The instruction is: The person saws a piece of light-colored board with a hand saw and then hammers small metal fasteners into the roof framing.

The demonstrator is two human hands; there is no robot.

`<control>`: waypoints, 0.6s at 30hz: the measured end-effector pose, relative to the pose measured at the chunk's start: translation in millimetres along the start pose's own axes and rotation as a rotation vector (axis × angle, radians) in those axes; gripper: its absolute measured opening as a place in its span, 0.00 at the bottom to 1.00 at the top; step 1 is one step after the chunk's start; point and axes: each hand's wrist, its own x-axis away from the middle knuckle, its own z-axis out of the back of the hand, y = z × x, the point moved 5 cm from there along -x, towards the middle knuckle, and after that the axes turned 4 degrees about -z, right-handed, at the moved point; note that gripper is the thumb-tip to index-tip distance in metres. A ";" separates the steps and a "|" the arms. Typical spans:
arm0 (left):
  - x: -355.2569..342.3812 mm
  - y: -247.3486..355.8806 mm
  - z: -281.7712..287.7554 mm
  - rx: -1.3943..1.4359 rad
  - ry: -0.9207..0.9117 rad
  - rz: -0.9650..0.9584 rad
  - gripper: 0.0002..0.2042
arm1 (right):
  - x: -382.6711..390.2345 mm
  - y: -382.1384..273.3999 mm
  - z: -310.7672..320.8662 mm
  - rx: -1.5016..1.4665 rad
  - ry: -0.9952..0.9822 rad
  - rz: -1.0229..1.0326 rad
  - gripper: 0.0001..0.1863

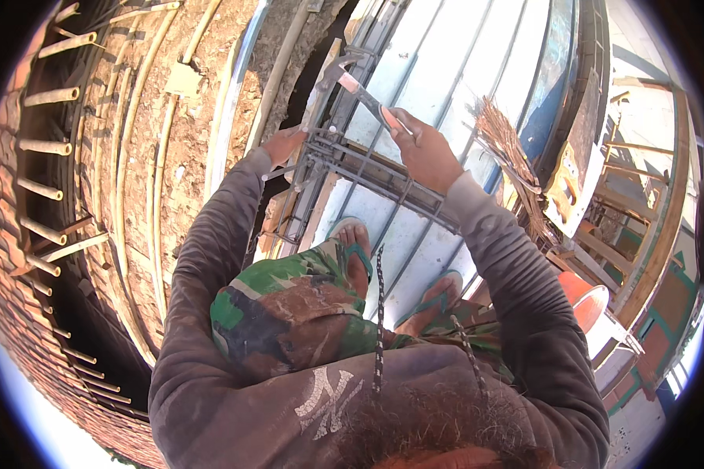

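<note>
1. Right hand (pixel 429 152): grip closed round the handle of a claw hammer (pixel 361 90), hammer head toward eleven o'clock.
2. Left hand (pixel 284 146): nine o'clock of the right, fingertips at crossed steel bars (pixel 318 148); whether this grip holds one, I cannot tell.
3. Twig bundle (pixel 511 144): three o'clock of the right hand.
4. Orange bucket (pixel 575 291): between four and five o'clock of it.

The hammer's (pixel 360 91) head is metal. The thin bars (pixel 328 150) look like dull metal. The twig broom (pixel 510 144) is rough wood. Both sleeves (pixel 516 258) are wrinkly, matt cloth.
</note>
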 end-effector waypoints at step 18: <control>80.8 49.7 3.6 -0.312 0.334 -0.204 0.17 | 126.3 75.1 117.5 -0.107 0.097 -0.149 0.22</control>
